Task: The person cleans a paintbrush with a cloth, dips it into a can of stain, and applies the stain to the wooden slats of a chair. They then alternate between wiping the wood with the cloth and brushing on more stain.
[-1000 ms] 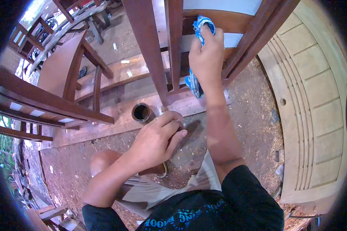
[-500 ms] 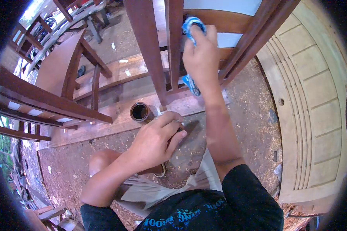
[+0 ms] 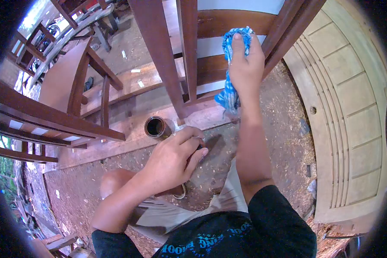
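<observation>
My right hand (image 3: 247,71) grips a bunched blue and white cloth (image 3: 235,92), its loose end hanging below. The cloth is against or just in front of the brown slats (image 3: 232,22) of an upright wooden furniture frame (image 3: 187,51), between its posts. Lower down, my left hand (image 3: 176,155) is closed, with a small dark thing partly showing between thumb and fingers; I cannot make out what it is. Just beyond that hand, an open jar of dark liquid (image 3: 155,127) stands on a wooden plank (image 3: 90,150).
A brown wooden chair (image 3: 69,81) and another slatted piece (image 3: 51,120) stand at left. On the right lies a pale, unpainted panelled door (image 3: 331,107). Wood shavings litter the dirt floor (image 3: 284,142). More furniture stands at the far upper left.
My right hand has moved right and slightly down with the cloth, away from the inner post. The left hand stays nearly in place. The view has shifted slightly.
</observation>
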{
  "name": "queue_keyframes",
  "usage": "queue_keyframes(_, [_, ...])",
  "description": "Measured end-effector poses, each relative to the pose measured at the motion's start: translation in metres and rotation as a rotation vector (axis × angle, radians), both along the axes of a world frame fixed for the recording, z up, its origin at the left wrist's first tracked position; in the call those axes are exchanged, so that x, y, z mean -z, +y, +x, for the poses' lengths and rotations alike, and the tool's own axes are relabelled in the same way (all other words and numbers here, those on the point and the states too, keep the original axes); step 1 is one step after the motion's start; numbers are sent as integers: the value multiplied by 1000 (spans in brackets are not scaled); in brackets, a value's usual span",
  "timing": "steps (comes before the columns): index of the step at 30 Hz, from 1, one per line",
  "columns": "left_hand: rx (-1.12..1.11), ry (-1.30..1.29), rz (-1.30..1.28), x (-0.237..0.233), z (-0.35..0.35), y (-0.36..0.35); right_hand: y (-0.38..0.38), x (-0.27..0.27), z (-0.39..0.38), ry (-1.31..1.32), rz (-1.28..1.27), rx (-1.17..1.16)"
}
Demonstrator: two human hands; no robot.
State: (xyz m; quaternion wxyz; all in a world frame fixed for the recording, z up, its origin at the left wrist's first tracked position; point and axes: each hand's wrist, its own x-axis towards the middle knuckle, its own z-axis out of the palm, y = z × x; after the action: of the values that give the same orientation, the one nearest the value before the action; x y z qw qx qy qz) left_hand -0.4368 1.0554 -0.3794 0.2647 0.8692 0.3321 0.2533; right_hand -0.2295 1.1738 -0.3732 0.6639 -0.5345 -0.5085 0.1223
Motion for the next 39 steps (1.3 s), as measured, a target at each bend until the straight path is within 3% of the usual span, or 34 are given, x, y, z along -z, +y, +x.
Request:
queue_keyframes(9, [6, 43, -92, -3, -1, -2, 42, 25, 1, -50, 60, 10])
queue_keyframes(14, [6, 37, -80, -3, -1, -2, 51, 18, -17, 153, 93, -99])
queue_keyframes(17, [-4, 32, -88, -4, -1, -2, 53, 16, -26, 55, 135, 127])
queue_keyframes(26, [10, 39, -81, -5, -1, 0, 61, 24, -23, 79, 95, 207])
queue_keyframes(35, [18, 17, -3, 1, -3, 3, 57, 19, -25, 351, -25, 23])
queue_keyframes(36, [13, 22, -1, 1, -3, 2, 55, 18, -27, 172, 31, 122])
queue_keyframes(39, [17, 32, -4, 2, -2, 2, 53, 14, -30, 169, -22, 84])
